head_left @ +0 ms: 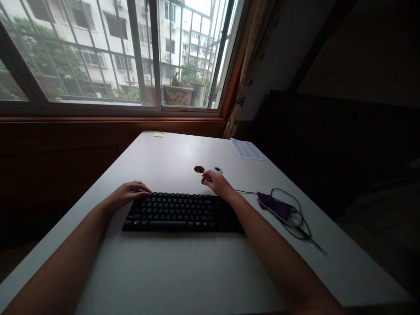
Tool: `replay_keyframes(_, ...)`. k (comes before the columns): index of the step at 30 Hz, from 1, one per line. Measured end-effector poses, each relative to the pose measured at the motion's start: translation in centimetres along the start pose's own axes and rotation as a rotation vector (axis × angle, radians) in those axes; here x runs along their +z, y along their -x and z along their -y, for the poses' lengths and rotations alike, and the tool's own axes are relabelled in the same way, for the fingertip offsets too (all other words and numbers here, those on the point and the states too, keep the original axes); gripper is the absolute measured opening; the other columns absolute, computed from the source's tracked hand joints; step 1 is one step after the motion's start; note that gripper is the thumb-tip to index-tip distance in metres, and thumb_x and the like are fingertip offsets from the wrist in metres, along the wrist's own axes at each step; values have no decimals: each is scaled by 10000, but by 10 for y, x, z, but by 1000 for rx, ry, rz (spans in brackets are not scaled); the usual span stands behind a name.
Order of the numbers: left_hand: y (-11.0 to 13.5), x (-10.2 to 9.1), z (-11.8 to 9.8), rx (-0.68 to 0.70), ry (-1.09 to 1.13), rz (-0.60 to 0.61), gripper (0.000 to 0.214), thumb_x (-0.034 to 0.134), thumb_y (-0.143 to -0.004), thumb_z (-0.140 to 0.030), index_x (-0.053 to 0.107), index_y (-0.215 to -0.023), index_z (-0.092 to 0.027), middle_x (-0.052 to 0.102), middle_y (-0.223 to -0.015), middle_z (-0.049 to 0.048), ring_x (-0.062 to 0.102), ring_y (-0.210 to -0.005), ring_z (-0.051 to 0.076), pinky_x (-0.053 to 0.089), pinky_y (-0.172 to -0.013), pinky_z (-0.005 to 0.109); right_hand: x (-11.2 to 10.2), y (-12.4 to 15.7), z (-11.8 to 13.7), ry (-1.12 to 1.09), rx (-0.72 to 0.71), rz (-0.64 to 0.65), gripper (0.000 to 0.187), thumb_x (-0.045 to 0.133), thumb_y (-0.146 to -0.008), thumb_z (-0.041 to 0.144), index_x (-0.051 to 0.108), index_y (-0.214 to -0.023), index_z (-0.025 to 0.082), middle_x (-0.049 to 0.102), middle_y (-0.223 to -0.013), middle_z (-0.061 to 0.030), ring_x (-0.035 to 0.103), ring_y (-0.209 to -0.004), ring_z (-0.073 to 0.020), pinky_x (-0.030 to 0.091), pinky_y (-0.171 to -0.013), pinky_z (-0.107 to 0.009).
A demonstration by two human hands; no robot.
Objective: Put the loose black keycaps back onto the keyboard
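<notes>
A black keyboard (177,212) lies flat on the white desk in front of me. My left hand (129,191) rests at its upper left corner, fingers stretched out and the fingertips touching the back edge. Above the keyboard's right half, my right hand (215,181) pinches a small black piece (206,180) between thumb and fingers. That piece is too small and partly covered for me to tell its kind. My right forearm hides the keyboard's right end.
Behind my right hand are a round desk hole (199,169) and a white ring-shaped item (218,169). To the right lie a purple cloth (275,204), a looped black cable (300,212) and thin sticks. Printed paper (247,149) and yellow sticky notes (159,134) lie at the back.
</notes>
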State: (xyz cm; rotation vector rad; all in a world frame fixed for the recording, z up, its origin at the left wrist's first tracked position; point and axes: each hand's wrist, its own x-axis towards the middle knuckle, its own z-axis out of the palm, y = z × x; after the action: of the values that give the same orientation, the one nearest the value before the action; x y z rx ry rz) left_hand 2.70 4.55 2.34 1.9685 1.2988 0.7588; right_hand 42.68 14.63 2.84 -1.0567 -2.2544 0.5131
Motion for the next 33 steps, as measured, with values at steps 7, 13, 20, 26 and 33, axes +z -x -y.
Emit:
replay_keyframes(7,0,0,-4,-6,17,-6,286,672,-854,-497,774,-942,-245,711,-1007,62,651,-994,253,499,-885,362,-24,57,0,-213,126,-60,247,670,-833,185,601,-1065,235,733,-975,-21,702,-909,-172,529,-895,-357)
replay_keyframes(13,1,0,-7,-15,0,-10,311,664,-847,-519,775,-944,-246,714,-1004,64,654,-992,258,502,-901,385,-30,85,13,-134,173,-56,228,625,-848,172,616,-1063,248,731,-994,-14,694,-930,-175,516,-908,-371)
replay_keyframes(20,1,1,-8,-24,-2,-12,336,661,-845,-543,774,-952,-245,720,-1017,73,651,-1005,272,503,-918,410,-26,86,19,-153,191,-83,219,611,-850,173,637,-1052,251,737,-1006,-19,698,-952,-185,516,-930,-383)
replay_keyframes(26,1,1,-6,-28,13,-7,336,659,-846,-544,770,-955,-245,717,-1014,69,648,-1004,268,505,-912,410,-23,86,15,-161,174,-90,248,617,-850,189,637,-1087,258,736,-1006,-12,700,-926,-175,523,-910,-368)
replay_keyframes(33,0,0,-1,-26,15,-4,336,665,-839,-546,771,-949,-246,719,-1013,68,652,-1000,267,510,-894,391,-22,87,19,-109,181,-91,240,617,-857,189,645,-1086,255,738,-999,-8,695,-937,-175,510,-909,-361)
